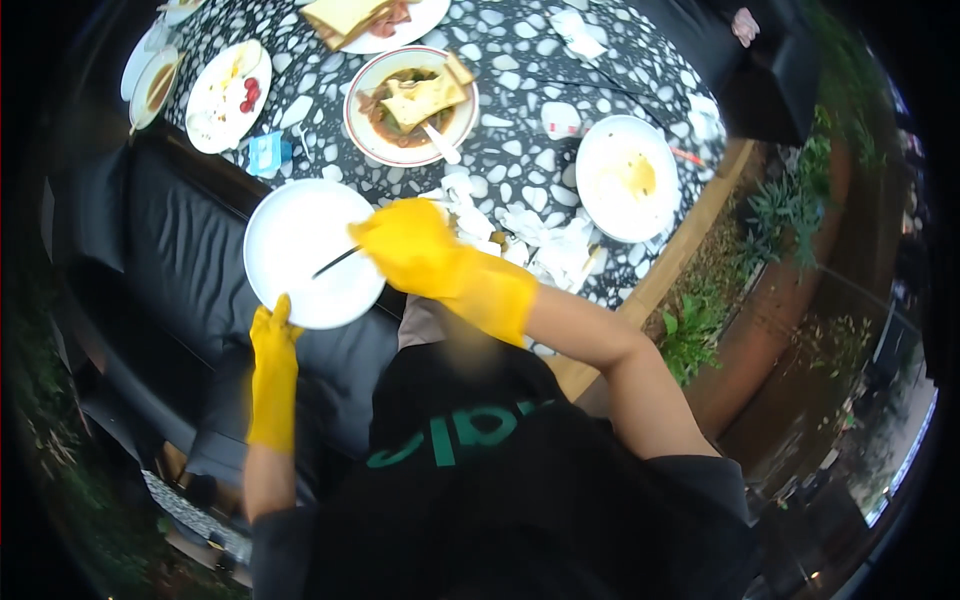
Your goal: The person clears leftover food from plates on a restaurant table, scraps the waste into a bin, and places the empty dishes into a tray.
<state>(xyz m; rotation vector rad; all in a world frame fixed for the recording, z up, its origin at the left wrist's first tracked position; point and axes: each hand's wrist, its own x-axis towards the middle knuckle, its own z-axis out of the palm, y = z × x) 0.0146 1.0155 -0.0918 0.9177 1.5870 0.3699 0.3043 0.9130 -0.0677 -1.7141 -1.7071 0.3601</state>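
Observation:
Both my hands wear yellow rubber gloves. My left hand (274, 325) grips the near rim of a round white plate (290, 225), thumb up over the edge. The plate is held out by the table's near edge, above a black seat. My right hand (405, 245) is closed around a thin dark stick-like utensil (337, 262), whose end points down over the plate. Its kind I cannot make out. Crumpled white napkins (545, 240) lie on the table just beyond my right hand.
The black-and-white pebbled table (520, 100) carries a red-rimmed bowl (360, 105) with bread and brown sauce, an oval plate (205, 110) with leftovers, and a stained white plate (605, 190). A black leather seat (170, 260) stands left; a planter with greenery (690, 330) runs along the right.

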